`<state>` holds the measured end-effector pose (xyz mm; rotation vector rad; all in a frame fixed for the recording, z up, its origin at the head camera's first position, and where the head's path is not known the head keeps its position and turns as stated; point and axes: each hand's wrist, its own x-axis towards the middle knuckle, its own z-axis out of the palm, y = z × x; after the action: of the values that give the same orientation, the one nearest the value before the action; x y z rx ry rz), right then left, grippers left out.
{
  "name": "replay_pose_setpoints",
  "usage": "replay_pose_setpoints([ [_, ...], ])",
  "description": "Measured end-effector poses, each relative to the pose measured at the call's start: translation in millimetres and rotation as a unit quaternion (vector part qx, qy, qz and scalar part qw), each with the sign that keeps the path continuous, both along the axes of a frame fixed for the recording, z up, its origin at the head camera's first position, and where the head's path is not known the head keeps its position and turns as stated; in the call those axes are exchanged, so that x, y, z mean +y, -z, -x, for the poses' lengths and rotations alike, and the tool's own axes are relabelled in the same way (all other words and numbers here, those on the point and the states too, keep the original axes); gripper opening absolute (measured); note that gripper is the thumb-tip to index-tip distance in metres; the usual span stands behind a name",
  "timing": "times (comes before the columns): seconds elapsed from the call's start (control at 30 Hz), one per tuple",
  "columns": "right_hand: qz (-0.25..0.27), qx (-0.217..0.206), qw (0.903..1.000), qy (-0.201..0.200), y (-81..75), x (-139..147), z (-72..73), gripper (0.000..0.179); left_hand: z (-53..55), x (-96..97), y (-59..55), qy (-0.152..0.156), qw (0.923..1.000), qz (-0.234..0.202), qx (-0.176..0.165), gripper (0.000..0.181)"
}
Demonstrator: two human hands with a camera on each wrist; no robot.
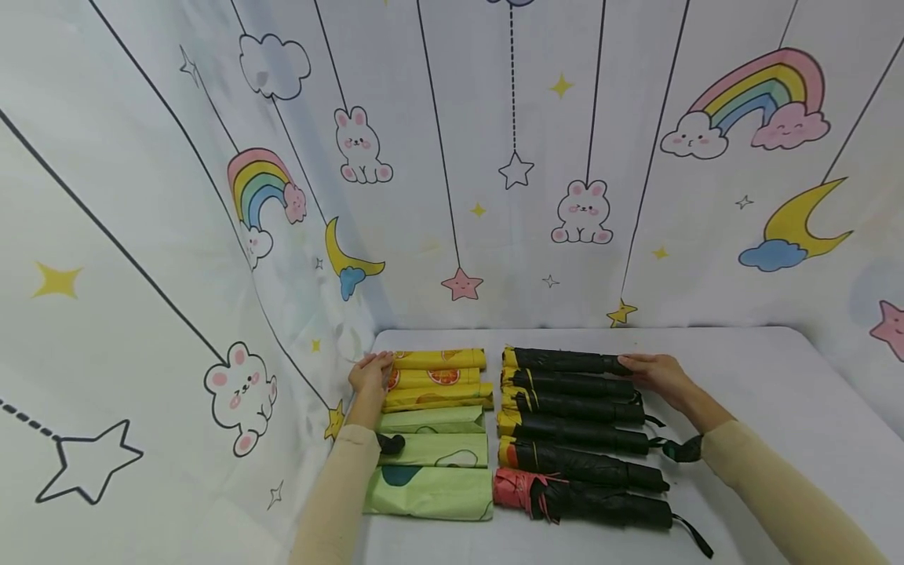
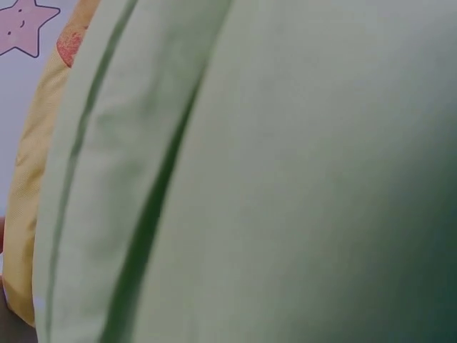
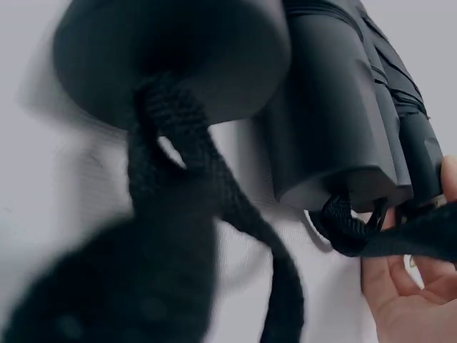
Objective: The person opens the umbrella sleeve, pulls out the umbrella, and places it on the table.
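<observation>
Two rows lie on the table, folded fabric pieces on the left and folded umbrellas on the right. My left hand (image 1: 369, 372) touches the left end of the farthest yellow fabric piece (image 1: 438, 359), printed with orange slices. Its fingers show only at the edge of the left wrist view. At the other row, my right hand (image 1: 660, 377) pinches the handle end of the farthest black umbrella (image 1: 565, 360). Several more black umbrellas (image 1: 572, 432) lie parallel to it, with yellow tips. Pale green fabric (image 2: 300, 157) fills most of the left wrist view.
Nearest me lie a red-tipped umbrella (image 1: 593, 502) and a wide green fabric piece (image 1: 431, 493). Wrist straps (image 3: 250, 214) hang from the handles. A printed curtain (image 1: 494, 235) stands behind the white table (image 1: 763, 369) and along the left side.
</observation>
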<state>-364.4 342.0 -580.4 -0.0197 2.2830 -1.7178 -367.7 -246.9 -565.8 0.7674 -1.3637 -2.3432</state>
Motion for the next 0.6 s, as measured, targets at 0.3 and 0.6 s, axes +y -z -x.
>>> replay_pose_setpoints([
  [0.3, -0.094, 0.056, 0.994, 0.011, -7.7, -7.0, -10.9, 0.064, -4.2, 2.0, -5.6, -0.004, 1.0, -0.004, 0.006, 0.045],
  [0.6, -0.142, 0.081, 0.9847, 0.059, -4.3, -13.4, -18.0, 0.065, -9.2, -1.9, -7.7, -0.004, 0.9999, 0.01, 0.005, 0.044],
])
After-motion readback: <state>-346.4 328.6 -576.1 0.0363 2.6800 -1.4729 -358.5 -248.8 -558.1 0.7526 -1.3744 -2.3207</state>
